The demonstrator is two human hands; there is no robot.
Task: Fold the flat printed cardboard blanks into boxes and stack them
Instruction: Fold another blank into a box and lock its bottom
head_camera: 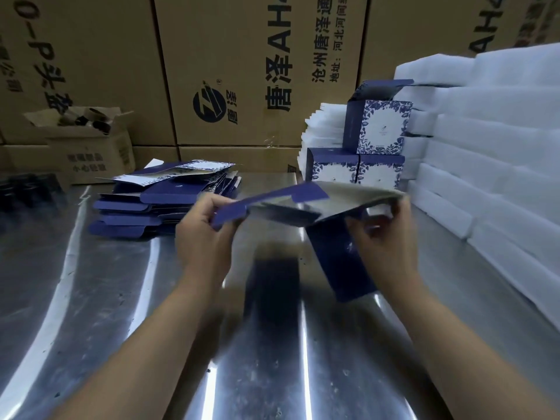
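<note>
Pinches the left flap of a navy blank (303,204) at frame centre with the left hand (206,231), grips its right edge in the curled right hand (385,237) — above the steel table (121,298), between flat blanks (169,201) centre-left and 3 folded boxes (363,147) upper right.

Both hands over the steel bench (106,298), one blue blank (303,201) held between them: left hand (206,225) pinches its left flap, right hand (385,234) grips the right end, grey inner face up, a blue panel hanging below. Back left on the bench, a loose pile of flat blanks (157,201); back right, three folded boxes (380,131), two side by side and one on top with its lid flap open. White foam sheets (491,140) stacked along the right, just beside the boxes; brown printed cartons (230,71) stand behind.
</note>
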